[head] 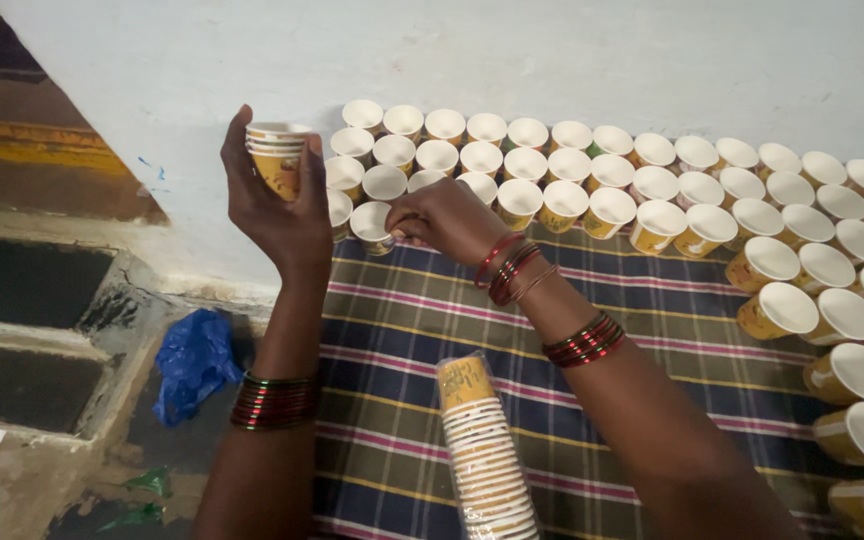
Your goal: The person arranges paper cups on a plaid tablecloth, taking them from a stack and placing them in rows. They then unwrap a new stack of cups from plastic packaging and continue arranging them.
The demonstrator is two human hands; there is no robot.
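Observation:
My left hand (277, 205) is raised and holds a short stack of yellow paper cups (277, 155) by its side. My right hand (447, 215) reaches across and pinches a single paper cup (372, 225) at the left end of the cup rows, low on the cloth. Several rows of upright yellow paper cups (592, 175) with white insides stand along the white wall. Red and green bangles ring both wrists.
A plaid cloth (422, 330) covers the floor under the cups. A long sleeve of stacked cups in clear plastic (487, 455) lies on it between my arms. More cups curve down the right edge (852, 375). A blue plastic bag (192, 360) lies beside concrete steps (32, 330) on the left.

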